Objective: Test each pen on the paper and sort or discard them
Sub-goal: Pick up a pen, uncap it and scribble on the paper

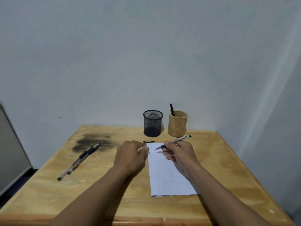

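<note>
A folded white paper (167, 175) lies on the wooden table (228, 168) in front of me. My right hand (180, 154) grips an uncapped pen (177, 140) in a writing hold, its tip just above the paper's top end, where faint marks show. My left hand (132, 155) rests on the table with its fingertips pressing the paper's top left edge. A pen cap (148, 141) lies just beyond the paper. Two capped pens (79, 160) lie side by side on the left of the table.
A black mesh cup (152, 123) stands at the table's back edge, with nothing visible inside. Right of it a bamboo cup (177, 123) holds one black pen (172, 109). A dark burn-like stain (92, 141) marks the wood at the left. Walls close the back and right.
</note>
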Motion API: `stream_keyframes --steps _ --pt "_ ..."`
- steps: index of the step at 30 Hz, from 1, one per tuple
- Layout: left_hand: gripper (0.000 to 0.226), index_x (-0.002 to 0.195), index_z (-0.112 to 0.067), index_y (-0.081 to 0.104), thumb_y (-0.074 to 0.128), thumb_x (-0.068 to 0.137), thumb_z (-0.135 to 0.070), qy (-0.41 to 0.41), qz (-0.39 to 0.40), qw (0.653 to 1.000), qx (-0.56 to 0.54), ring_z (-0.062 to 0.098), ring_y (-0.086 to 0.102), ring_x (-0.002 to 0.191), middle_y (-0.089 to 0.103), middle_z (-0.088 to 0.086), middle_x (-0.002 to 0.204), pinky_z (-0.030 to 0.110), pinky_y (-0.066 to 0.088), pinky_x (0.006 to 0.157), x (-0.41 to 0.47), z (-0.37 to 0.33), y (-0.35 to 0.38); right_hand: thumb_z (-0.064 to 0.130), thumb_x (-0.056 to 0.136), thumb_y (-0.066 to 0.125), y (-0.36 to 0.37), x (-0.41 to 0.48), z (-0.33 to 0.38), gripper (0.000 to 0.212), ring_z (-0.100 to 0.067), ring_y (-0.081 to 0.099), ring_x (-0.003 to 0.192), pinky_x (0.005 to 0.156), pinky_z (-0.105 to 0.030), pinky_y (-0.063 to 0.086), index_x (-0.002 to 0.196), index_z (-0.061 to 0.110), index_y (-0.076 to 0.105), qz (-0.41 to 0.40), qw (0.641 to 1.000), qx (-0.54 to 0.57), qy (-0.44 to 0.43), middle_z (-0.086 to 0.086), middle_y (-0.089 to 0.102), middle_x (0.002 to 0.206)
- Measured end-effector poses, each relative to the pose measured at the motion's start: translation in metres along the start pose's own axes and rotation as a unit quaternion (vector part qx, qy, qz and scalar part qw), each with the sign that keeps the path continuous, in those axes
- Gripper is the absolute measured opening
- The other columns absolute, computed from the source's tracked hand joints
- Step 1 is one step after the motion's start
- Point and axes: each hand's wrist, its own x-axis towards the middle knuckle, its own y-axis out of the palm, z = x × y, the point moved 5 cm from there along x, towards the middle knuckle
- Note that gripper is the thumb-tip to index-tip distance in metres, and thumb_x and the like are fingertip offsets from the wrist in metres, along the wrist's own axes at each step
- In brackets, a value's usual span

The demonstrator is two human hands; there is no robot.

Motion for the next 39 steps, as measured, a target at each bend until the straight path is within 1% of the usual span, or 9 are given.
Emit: stream_keyframes --steps 3,6,9,13,17,24,34,37,39 --pt "0.05 0.121 -0.038 0.065 0.042 0.088 -0.067 0.041 0.068 0.995 0.064 0.024 0.049 0.127 0.063 -0.001 0.131 0.045 0.04 0.102 -0.02 0.001 0.004 0.019 0.093 0.07 -0.001 -0.002 0.004 0.014 -0.017 0.074 0.08 0.072 -0.033 0.062 0.091 0.006 0.076 0.002 1.0 -0.023 -0.002 -0.011 0.078 0.085" --pt "0.068 0.134 -0.042 0.051 0.024 0.084 -0.079 0.038 0.113 0.986 0.114 0.027 0.04 0.134 0.055 0.004 0.137 0.057 0.031 0.108 -0.028 0.008 0.012 0.019 0.095 0.068 0.001 -0.002 0.01 0.017 -0.017 0.069 0.072 0.058 -0.029 0.058 0.091 0.003 0.075 -0.006 0.998 -0.053 -0.018 -0.012 0.076 0.082" --pt "0.069 0.148 -0.046 0.036 0.025 0.087 -0.078 0.029 0.118 0.988 0.098 0.025 0.025 0.148 0.039 0.001 0.157 0.059 0.016 0.117 -0.031 0.01 0.015 0.016 0.098 0.063 0.012 0.001 0.013 0.021 -0.02 0.061 0.062 0.047 -0.025 0.049 0.091 -0.002 0.072 -0.004 0.999 -0.043 -0.021 -0.014 0.069 0.076" --pt "0.067 0.149 -0.047 0.033 0.026 0.089 -0.076 0.028 0.111 0.99 0.087 0.021 0.017 0.152 0.032 -0.001 0.161 0.057 0.009 0.12 -0.034 0.008 0.011 0.015 0.095 0.066 0.029 0.002 0.003 0.015 -0.018 0.059 0.062 0.049 -0.026 0.046 0.092 0.002 0.072 0.035 0.996 -0.078 -0.03 -0.01 0.068 0.072" --pt "0.066 0.149 -0.049 0.03 0.028 0.089 -0.075 0.01 0.121 0.989 0.08 0.023 0.009 0.153 0.026 -0.004 0.163 0.058 0.0 0.12 -0.036 0.007 0.011 0.016 0.091 0.07 0.028 0.005 -0.006 0.01 -0.017 0.066 0.067 0.057 -0.026 0.051 0.083 0.011 0.07 0.019 0.987 -0.151 -0.059 -0.01 0.072 0.074" --pt "0.069 0.151 -0.05 0.024 0.023 0.088 -0.078 -0.004 0.135 0.985 0.109 0.027 0.004 0.154 0.02 -0.004 0.165 0.063 -0.003 0.118 -0.033 0.008 0.012 0.026 0.094 0.069 0.031 0.004 -0.007 0.014 -0.014 0.071 0.071 0.061 -0.022 0.05 0.086 0.014 0.069 0.016 0.973 -0.216 -0.085 -0.002 0.073 0.075" --pt "0.07 0.151 -0.049 0.024 0.022 0.087 -0.078 -0.008 0.138 0.984 0.116 0.028 0.004 0.154 0.019 -0.004 0.166 0.066 -0.003 0.118 -0.034 0.008 0.012 0.03 0.093 0.069 0.033 0.007 -0.011 0.016 -0.014 0.072 0.075 0.068 -0.028 0.058 0.09 0.015 0.072 0.012 0.97 -0.22 -0.106 0.0 0.076 0.079" --pt "0.07 0.151 -0.05 0.024 0.022 0.087 -0.079 -0.009 0.138 0.984 0.116 0.027 0.004 0.154 0.019 -0.004 0.166 0.066 -0.004 0.118 -0.035 0.007 0.012 0.027 0.092 0.07 0.032 0.006 -0.012 0.014 -0.014 0.072 0.077 0.071 -0.029 0.06 0.09 0.012 0.071 0.019 0.967 -0.236 -0.098 -0.002 0.075 0.08" --pt "0.07 0.151 -0.05 0.024 0.023 0.087 -0.079 -0.01 0.137 0.984 0.114 0.027 0.004 0.154 0.019 -0.005 0.166 0.066 -0.004 0.118 -0.035 0.007 0.012 0.023 0.092 0.07 0.031 0.006 -0.011 0.012 -0.013 0.072 0.077 0.068 -0.026 0.058 0.091 0.011 0.071 0.017 0.966 -0.239 -0.095 -0.003 0.074 0.082"
